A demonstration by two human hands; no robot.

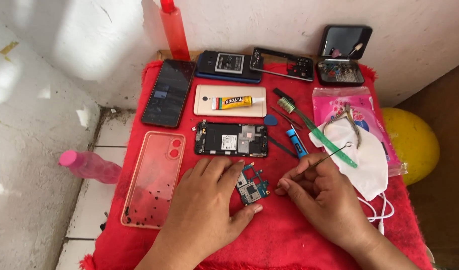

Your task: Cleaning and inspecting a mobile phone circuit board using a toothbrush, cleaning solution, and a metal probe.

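Observation:
My left hand (209, 200) lies flat on the red cloth (284, 240), its fingers and thumb around a small blue circuit board (252, 186). My right hand (322, 195) is closed on thin metal tweezers (333, 153), whose loop end points up and to the right; its fingertips sit just right of the board. Above the board lies an opened phone body (231, 139) with its insides showing.
A clear phone case (154, 177) holding small dark bits, a dark phone (169, 92), a gold back cover with a glue tube (231, 102), a battery, a frame, an open parts box (341, 55), brushes, a blue screwdriver, a white mask (372, 160), pliers. A pink bottle (89, 166) lies left.

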